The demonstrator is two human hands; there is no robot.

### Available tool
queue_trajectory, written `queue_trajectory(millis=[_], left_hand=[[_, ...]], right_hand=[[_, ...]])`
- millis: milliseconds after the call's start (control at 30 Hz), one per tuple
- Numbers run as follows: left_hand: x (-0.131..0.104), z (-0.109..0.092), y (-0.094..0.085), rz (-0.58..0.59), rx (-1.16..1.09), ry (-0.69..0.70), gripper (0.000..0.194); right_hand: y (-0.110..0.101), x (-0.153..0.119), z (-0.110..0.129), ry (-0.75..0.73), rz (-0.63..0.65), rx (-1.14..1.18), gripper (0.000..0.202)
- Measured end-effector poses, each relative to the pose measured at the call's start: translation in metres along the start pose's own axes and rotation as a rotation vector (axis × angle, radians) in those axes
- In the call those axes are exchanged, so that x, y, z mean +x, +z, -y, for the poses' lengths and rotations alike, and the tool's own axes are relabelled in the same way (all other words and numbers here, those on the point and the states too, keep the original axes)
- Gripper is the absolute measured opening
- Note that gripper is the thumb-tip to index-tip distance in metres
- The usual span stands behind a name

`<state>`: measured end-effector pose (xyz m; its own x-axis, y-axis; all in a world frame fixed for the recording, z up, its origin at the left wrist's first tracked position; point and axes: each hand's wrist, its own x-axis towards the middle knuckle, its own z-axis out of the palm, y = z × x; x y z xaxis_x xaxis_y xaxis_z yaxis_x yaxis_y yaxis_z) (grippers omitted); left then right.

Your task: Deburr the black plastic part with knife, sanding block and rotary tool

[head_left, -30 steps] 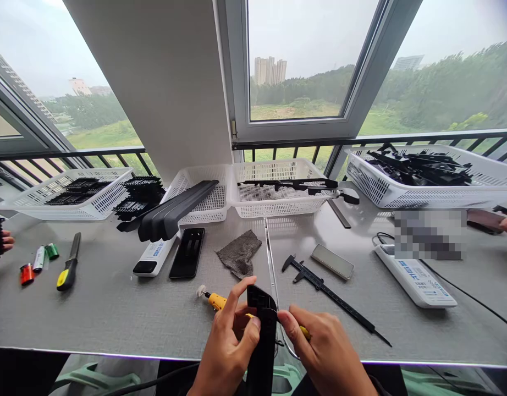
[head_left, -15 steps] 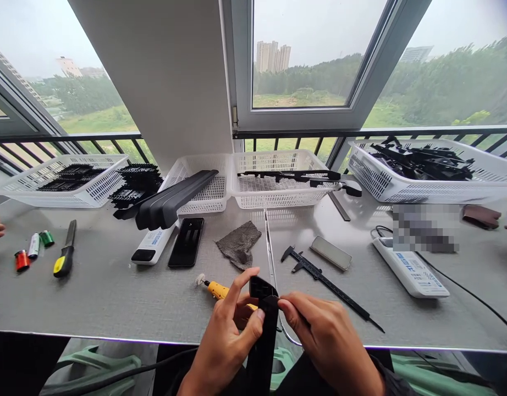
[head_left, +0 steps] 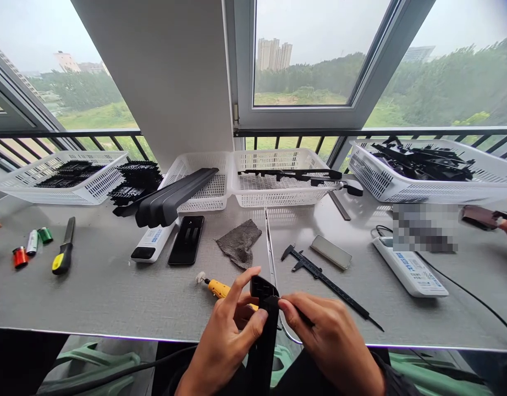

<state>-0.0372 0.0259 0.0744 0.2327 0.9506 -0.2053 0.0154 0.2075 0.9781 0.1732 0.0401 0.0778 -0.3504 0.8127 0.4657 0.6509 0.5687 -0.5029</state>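
Note:
A long black plastic part (head_left: 262, 335) stands at the table's front edge, its hollow upper end facing up. My left hand (head_left: 231, 330) grips it near the top, thumb on its face and index finger raised by the end. At the right side of that end, my right hand (head_left: 331, 335) pinches a small dark piece against the part; most of that piece is hidden by the fingers. A yellow rotary tool (head_left: 217, 288) with a pale round tip lies just behind my left hand, partly covered by it.
Behind lie a grey cloth (head_left: 240, 242), a black phone (head_left: 186, 241), a caliper (head_left: 331, 286) and a silver phone (head_left: 331, 252). White baskets (head_left: 278, 199) with black parts line the back. A yellow-black knife (head_left: 62, 258) lies left. Other people's hands show at both sides.
My hands have hardly moved and keep their hold on the black part. At the far right, another person's hand has come further in with a dark object.

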Motion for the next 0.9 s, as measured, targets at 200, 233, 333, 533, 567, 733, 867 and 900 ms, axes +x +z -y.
queue_trajectory(millis=[200, 233, 333, 533, 567, 733, 867, 900], left_hand=[[0.002, 0.006, -0.002, 0.029, -0.034, -0.007, 0.065], [0.002, 0.006, -0.002, 0.029, -0.034, -0.013, 0.066], [0.002, 0.006, -0.002, 0.027, -0.031, -0.027, 0.068], [0.002, 0.005, -0.003, 0.046, -0.050, -0.036, 0.070], [0.002, 0.005, -0.003, 0.049, -0.056, -0.038, 0.070], [0.003, 0.007, -0.004, 0.058, -0.087, -0.033, 0.069], [0.003, 0.007, -0.005, 0.051, -0.107, -0.044, 0.069], [0.003, 0.007, -0.005, 0.048, -0.114, -0.046, 0.069]], right_hand=[[0.003, -0.001, -0.008, -0.010, 0.036, 0.008, 0.058], [0.003, -0.001, -0.009, -0.008, 0.049, 0.009, 0.059], [0.002, -0.002, -0.011, 0.000, 0.107, 0.019, 0.058], [-0.005, 0.000, -0.016, 0.013, 0.192, 0.075, 0.057], [-0.006, 0.001, -0.017, 0.015, 0.206, 0.090, 0.056], [-0.011, 0.003, -0.021, 0.042, 0.283, 0.149, 0.054], [-0.011, 0.001, -0.021, 0.040, 0.313, 0.173, 0.055], [-0.010, 0.000, -0.020, 0.040, 0.299, 0.180, 0.054]])
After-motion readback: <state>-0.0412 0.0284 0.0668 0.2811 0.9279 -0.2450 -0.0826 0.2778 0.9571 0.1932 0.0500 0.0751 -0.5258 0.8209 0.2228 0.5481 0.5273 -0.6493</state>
